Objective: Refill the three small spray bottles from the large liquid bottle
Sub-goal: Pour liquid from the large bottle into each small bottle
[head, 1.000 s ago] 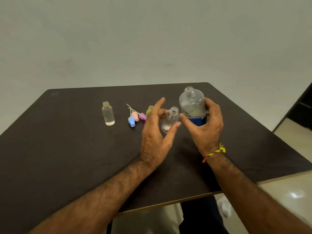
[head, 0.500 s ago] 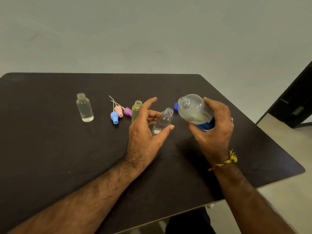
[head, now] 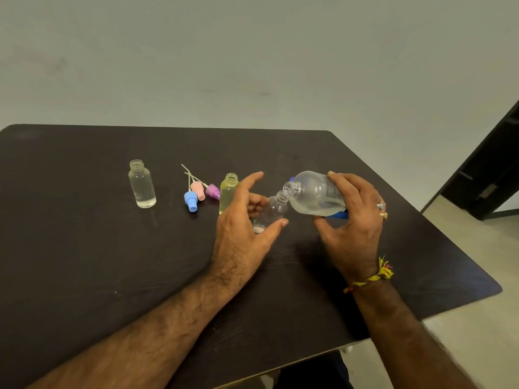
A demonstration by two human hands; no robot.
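A: Large liquid bottle, uncapped and tipped nearly flat, lies in the grip of the right hand at about 2 o'clock from the surface's centre. Its mouth points toward 9 o'clock and sits touching or just above the neck of the small clear bottle.

B: And the left hand?

A: It steadies that small clear bottle between thumb and curled fingers, the forefinger lifted free. The bottle leans toward 1 o'clock to meet the larger mouth.

B: Step in hand?

A: Judged as the start of a pour into this bottle, which looks nearly empty. The next move calls for a slow further tilt with the two narrow mouths kept aligned, since any offset would spill onto the surface.

B: The other two?

A: A yellowish bottle stands at 11 o'clock of the left hand, partly behind it. A second clear bottle, partly filled, stands well apart at 9 o'clock. Three spray heads, blue, pink and purple, lie between them.

B: What is uncertain?

A: Whether liquid is flowing cannot be told. The yellowish bottle's level is hidden, and the large bottle's label is only partly shown.
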